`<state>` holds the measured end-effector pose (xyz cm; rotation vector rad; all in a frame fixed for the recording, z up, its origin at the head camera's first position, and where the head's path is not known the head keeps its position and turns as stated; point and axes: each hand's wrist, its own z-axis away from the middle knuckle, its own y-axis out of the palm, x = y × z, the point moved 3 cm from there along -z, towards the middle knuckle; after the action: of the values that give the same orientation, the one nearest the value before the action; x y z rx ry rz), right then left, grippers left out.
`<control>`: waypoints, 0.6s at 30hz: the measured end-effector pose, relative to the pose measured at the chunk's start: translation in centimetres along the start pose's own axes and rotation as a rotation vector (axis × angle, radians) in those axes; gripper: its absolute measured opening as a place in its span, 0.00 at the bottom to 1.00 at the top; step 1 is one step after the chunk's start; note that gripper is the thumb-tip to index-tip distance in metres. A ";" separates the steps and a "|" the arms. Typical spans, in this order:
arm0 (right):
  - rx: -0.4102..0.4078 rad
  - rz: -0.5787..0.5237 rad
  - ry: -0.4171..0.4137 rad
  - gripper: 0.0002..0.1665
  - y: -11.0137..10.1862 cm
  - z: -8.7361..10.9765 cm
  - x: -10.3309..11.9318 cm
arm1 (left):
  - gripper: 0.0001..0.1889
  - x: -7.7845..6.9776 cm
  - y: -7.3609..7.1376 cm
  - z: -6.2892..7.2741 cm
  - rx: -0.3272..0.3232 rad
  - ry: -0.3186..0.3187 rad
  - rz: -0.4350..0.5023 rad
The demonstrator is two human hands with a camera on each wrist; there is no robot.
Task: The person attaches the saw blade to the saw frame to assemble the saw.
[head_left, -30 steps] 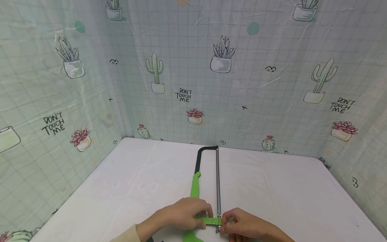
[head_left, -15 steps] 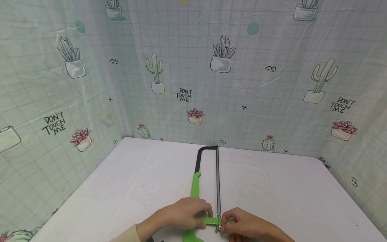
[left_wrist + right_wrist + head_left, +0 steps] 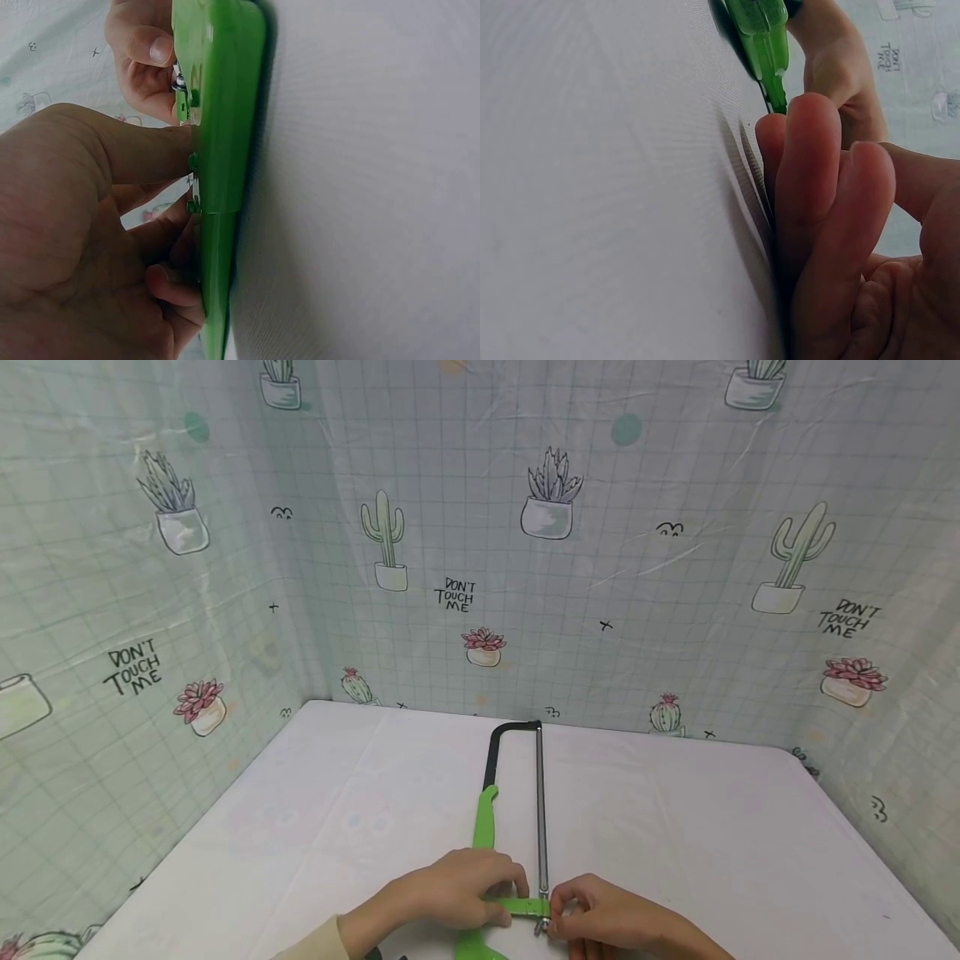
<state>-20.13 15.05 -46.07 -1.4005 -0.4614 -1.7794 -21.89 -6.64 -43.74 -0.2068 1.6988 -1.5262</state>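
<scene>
A hacksaw (image 3: 485,820) with a green handle and frame, a black front bow and a thin metal blade (image 3: 541,810) lies flat on the white table. My left hand (image 3: 468,887) grips its green frame near the cross arm (image 3: 525,907); in the left wrist view the thumb presses on the green body (image 3: 225,135). At the blade's near end sits a small metal wing nut (image 3: 541,927). My right hand (image 3: 600,914) pinches there with thumb and index finger, partly hiding the nut. The lower handle is cut off by the head view's bottom edge.
The white table (image 3: 697,835) spreads around the saw. A cloth (image 3: 600,568) printed with cacti hangs behind and at both sides of it. Small dark objects (image 3: 375,954) peek in at the bottom edge, too cut off to identify.
The right thumb and fingertips shift very slightly at the wing nut, which looks turned a little. The left hand and the hacksaw stay where they were.
</scene>
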 end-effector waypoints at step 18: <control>0.013 -0.006 -0.007 0.07 -0.2 -0.1 -0.3 | 0.12 -0.1 0.0 0.0 0.005 -0.009 0.009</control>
<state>-20.32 15.19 -46.31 -1.3984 -0.4810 -1.7733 -21.88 -6.58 -43.69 -0.2030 1.6869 -1.5211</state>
